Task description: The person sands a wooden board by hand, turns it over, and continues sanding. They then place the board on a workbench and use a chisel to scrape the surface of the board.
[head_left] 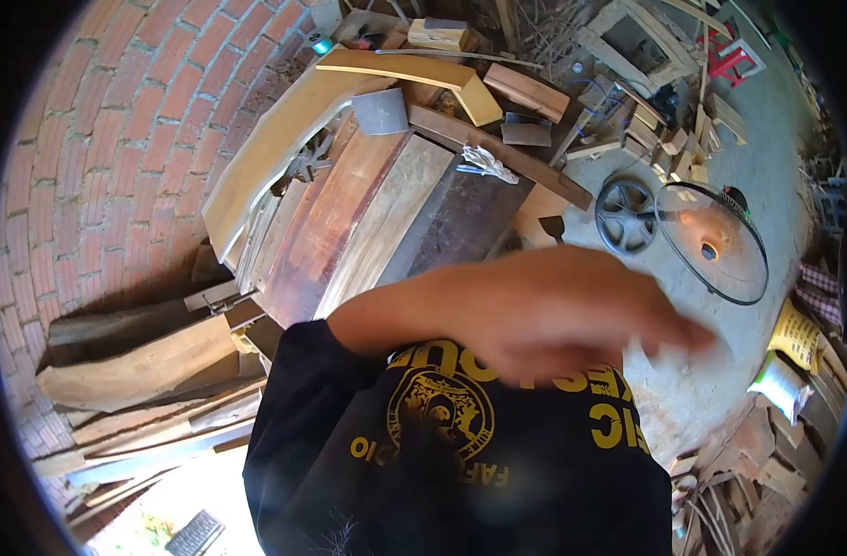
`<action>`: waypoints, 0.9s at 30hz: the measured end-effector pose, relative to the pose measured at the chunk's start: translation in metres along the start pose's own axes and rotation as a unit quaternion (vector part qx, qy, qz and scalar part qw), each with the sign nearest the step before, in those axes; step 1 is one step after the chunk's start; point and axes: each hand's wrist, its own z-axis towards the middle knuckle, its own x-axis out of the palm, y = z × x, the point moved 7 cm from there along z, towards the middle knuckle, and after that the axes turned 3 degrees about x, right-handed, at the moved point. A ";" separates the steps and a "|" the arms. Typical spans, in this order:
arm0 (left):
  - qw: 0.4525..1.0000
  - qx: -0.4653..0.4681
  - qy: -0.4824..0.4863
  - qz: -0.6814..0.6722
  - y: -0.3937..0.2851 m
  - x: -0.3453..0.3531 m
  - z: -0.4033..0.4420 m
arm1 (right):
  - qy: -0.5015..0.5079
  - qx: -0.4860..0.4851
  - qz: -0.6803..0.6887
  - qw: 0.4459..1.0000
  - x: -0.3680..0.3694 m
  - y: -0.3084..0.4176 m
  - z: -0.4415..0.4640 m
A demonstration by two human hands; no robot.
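Observation:
My left hand (590, 310), blurred by motion, reaches across the front of my black shirt (349, 445) with yellow print. Its fingers point right and are smeared, so whether they are spread or closed, or hold anything, cannot be made out. Beyond the forearm is a work surface of wide wooden boards (331, 213). A crumpled white item (486, 165) lies on its dark part, and a dark scraper-like blade (552, 226) shows just above the hand. My right hand is not in view.
A curved yellowish board (256, 171) lines the bench's left edge, near a brick wall (127, 139). On the right are a fan (711, 243), a black spoked wheel (625, 215), wood offcuts (660, 139) and a yellow sack (794, 335). Long planks (145, 366) lie at the left.

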 end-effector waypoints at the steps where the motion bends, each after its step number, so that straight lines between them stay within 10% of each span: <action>1: 1.000 0.000 -0.002 0.009 -0.009 0.009 0.012 | -0.015 0.006 0.018 1.000 -0.003 -0.004 0.003; 7: 0.981 0.185 -0.001 0.050 -0.051 0.063 0.072 | -0.093 0.068 0.139 0.984 -0.005 -0.030 0.001; 23: 0.977 0.184 0.027 0.105 -0.035 0.112 0.097 | -0.059 0.109 0.147 0.981 -0.026 -0.038 -0.003; 27: 0.967 0.240 0.019 -0.085 -0.036 0.132 0.097 | -0.043 0.121 0.146 0.981 -0.029 -0.023 -0.005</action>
